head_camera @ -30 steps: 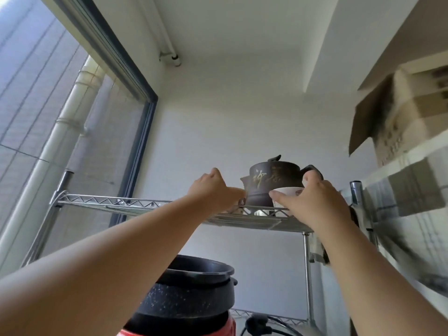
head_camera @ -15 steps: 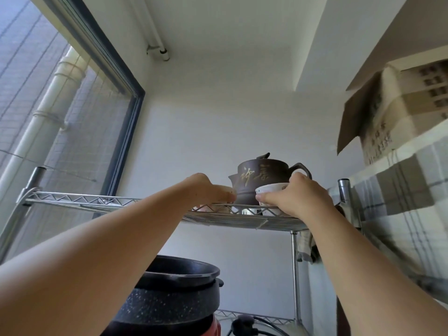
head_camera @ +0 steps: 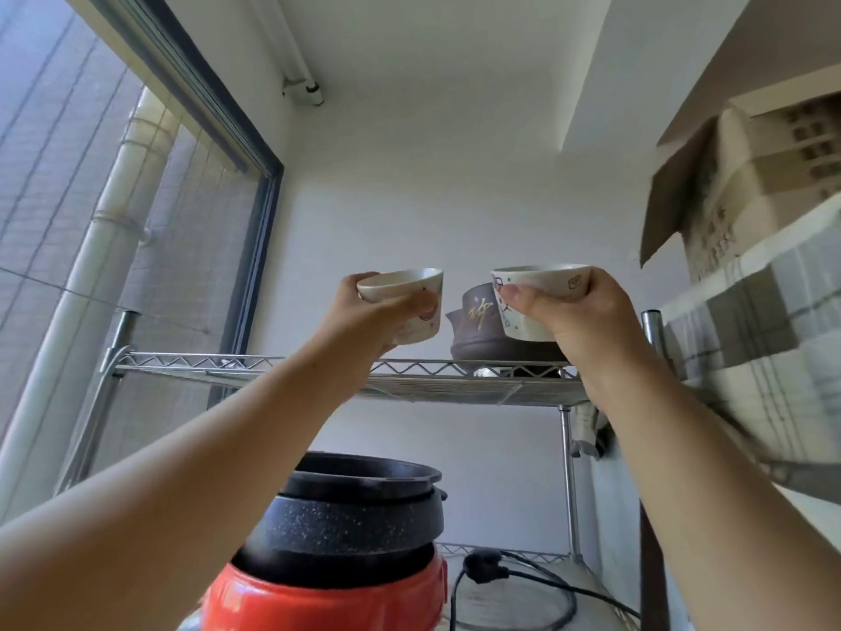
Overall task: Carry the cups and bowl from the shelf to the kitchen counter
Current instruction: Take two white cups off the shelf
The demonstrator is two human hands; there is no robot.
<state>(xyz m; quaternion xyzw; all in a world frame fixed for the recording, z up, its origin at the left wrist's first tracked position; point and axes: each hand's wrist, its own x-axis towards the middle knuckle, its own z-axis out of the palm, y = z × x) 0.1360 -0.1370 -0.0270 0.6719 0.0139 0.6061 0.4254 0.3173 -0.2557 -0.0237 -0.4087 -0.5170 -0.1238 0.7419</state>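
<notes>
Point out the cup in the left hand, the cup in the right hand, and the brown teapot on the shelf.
left cup (head_camera: 421,284): head view, on its pale side wall below the rim.
right cup (head_camera: 548,279): head view, on its upper wall near the rim.
brown teapot (head_camera: 478,311): head view, on its body at the gold lettering.

Both arms are raised and extended; a cup is gripped in each: left hand (head_camera: 364,316), right hand (head_camera: 575,321).

A chrome wire shelf (head_camera: 423,388) with zigzag edge rails carries a dark brown clay teapot (head_camera: 478,330) with gold lettering near its right end. On the lower wire tier (head_camera: 509,598) lie a coiled black power cord (head_camera: 523,585) and a red cooker (head_camera: 327,598) topped with black pots.
</notes>
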